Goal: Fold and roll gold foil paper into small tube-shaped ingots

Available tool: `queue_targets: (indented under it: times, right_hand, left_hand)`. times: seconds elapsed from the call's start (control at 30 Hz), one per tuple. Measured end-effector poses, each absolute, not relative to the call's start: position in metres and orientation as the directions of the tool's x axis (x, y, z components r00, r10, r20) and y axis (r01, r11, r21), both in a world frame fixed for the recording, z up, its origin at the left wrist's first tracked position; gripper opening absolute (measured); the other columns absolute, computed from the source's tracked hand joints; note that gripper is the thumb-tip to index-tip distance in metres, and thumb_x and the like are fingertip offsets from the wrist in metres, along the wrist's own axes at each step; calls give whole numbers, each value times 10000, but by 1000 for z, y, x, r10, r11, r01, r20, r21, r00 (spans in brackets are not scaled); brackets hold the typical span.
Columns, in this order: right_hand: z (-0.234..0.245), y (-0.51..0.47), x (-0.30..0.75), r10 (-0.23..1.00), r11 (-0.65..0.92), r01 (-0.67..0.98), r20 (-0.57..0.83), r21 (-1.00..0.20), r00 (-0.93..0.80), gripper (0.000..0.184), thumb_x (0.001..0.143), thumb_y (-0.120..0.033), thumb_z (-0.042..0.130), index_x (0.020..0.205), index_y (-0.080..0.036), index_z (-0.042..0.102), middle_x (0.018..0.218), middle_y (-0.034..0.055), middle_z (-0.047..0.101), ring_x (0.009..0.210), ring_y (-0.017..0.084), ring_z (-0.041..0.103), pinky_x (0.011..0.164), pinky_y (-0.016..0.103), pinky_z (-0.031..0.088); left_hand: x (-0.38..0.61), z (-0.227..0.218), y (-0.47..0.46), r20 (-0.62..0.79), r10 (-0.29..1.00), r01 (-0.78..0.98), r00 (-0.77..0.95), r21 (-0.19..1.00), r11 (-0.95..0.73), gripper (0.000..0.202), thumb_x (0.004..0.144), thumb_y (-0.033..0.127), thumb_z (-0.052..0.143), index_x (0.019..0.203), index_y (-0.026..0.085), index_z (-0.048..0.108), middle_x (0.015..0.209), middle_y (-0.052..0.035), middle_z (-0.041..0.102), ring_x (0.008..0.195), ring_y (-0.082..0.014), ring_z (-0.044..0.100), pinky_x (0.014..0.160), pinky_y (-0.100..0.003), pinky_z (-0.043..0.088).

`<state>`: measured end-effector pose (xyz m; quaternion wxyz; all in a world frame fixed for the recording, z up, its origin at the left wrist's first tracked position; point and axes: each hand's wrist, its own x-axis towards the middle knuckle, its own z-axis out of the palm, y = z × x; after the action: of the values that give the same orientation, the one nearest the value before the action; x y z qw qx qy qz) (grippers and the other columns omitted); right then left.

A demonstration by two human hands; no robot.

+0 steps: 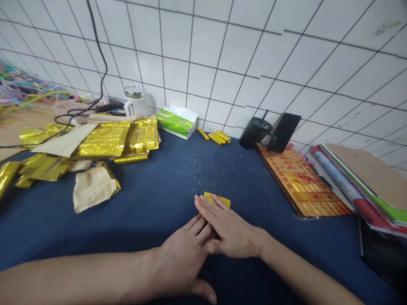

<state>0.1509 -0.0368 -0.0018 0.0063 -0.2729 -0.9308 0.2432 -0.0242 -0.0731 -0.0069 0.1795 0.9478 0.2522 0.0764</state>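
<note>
A small folded piece of gold foil paper [216,199] lies on the dark blue tablecloth [152,212], its near part hidden under my right hand [230,228]. That hand rests flat on the piece with its fingers extended. My left hand [181,258] lies flat on the cloth just below it, its fingertips against the right hand's edge and close to the foil. Neither hand grips anything.
Loose gold foil sheets [103,142] and crumpled brown paper [93,188] lie at the left. Along the tiled wall stand a white mug [138,103], a tissue box [176,120], gold folded pieces [216,136] and a black tumbler [256,132]. Stacked books [365,190] sit at the right.
</note>
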Motion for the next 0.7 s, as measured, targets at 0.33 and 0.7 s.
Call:
queue_targets:
  times: [0.33,0.7]
  right_hand:
    - [-11,4,161,659,589,567,-63,-577,-749,574,885,-497,152,1375,-207,76,1436,47,150,1312,183,77,1054,457,27]
    - [-13,1,153,730,544,631,-58,-553,-681,549,901,-456,137,1375,-184,81,1433,43,166,1308,154,109,1063,429,52]
  left_hand:
    - [-28,-22,-78,30,529,492,848,322,-808,929,706,696,329,1325,17,194,1388,-224,190,1294,-310,109,1041,-410,156]
    - [-27,-16,-82,101,562,515,821,293,-805,942,689,714,334,1319,23,221,1371,-256,205,1285,-329,134,1025,-426,190]
